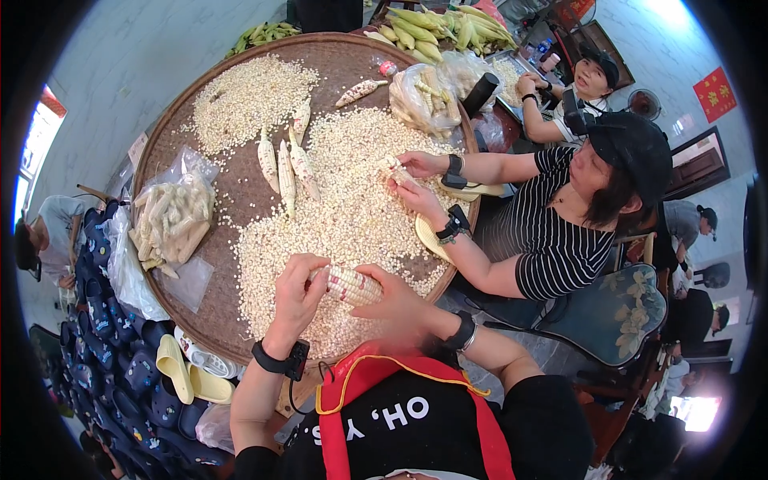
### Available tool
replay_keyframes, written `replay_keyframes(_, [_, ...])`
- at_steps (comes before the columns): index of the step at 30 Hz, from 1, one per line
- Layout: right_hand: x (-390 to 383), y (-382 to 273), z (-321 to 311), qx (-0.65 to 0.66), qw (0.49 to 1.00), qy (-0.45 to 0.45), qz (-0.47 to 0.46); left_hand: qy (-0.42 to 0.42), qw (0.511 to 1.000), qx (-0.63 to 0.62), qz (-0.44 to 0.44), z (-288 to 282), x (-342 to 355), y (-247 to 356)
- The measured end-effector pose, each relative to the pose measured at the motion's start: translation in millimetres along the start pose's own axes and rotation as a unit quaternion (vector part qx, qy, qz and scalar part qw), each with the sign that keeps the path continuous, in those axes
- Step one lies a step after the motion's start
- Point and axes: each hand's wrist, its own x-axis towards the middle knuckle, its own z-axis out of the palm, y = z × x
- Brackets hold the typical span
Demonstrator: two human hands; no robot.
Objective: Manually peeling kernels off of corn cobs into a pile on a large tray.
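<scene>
Round brown tray [344, 54] strewn with loose corn kernels [352, 172]

Over the tray's near side, a pale cob [352, 286] with red-marked rows lies level between the person's hands. Left hand [298, 290] pinches one end; right hand [400, 300] clasps the other between thumb and fingers, its back blurred. Toward the tray's middle, several streaked cobs [286, 178] rest among the kernels. On the tray's left side sits a clear bag of cobs [172, 220]; another bag [424, 100] stands at its far right. Right of the tray, a co-worker in a striped shirt [568, 220] holds a cob in both hands. Past its far edge lies green-husked corn [416, 32]. Left of the tray, dark blue clogs [100, 312] crowd near yellow slippers [174, 366].
</scene>
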Motion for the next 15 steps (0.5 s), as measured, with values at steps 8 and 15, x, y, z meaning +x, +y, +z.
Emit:
replay_keyframes(8, [1.7,2.2,-2.5,0.02,1.0,-0.02,0.004,-0.01,0.999,-0.004,0.04,-5.4,0.4,0.2])
replay_keyframes(15, [5.1,-4.5,-4.1,0.04,0.999,0.003,0.014,0.015,0.995,0.038,0.094,-8.7,-0.9,2.9])
